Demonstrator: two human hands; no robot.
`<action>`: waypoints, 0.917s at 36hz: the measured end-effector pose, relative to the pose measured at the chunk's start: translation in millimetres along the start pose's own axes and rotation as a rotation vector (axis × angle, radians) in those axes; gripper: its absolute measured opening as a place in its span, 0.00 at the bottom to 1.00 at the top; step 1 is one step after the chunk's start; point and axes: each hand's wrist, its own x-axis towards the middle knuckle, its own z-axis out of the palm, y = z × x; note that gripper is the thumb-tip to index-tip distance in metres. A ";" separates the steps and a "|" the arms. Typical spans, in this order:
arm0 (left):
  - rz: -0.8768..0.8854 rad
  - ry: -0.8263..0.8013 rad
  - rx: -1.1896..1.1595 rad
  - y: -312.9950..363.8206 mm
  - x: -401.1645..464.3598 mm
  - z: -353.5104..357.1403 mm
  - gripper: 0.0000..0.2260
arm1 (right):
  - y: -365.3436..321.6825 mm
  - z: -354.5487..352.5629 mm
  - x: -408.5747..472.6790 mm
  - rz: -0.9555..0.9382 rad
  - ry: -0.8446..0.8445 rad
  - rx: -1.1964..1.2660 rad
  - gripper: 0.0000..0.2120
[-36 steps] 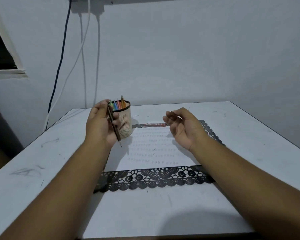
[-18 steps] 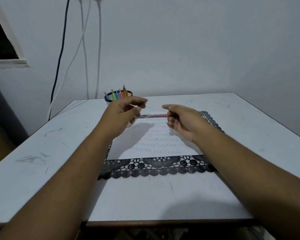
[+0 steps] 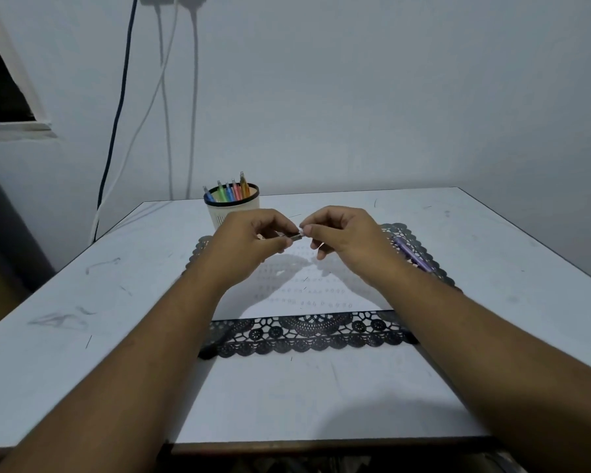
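My head camera looked forward and down, close over my left hand (image 3: pixel 249 244) and right hand (image 3: pixel 349 241), facing the wall (image 3: pixel 355 97).

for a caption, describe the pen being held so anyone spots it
On the white table, above the paper on the black lace mat, the left hand and right hand meet. The dark pen is pinched between them, unlike the coloured pens in the cup or the purple pen on the mat.
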 end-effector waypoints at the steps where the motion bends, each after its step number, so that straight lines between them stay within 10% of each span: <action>1: 0.004 0.002 0.002 0.5 -0.5 0.6 0.10 | -0.5 0.0 -0.5 -0.009 0.002 -0.023 0.02; 20: 0.037 0.031 0.003 4.9 -1.3 4.4 0.10 | -7.9 -4.6 -2.5 -0.035 -0.019 -0.139 0.03; 33: 0.000 0.146 -0.496 5.9 0.8 19.9 0.16 | -7.9 7.8 -2.3 0.080 -0.013 0.316 0.04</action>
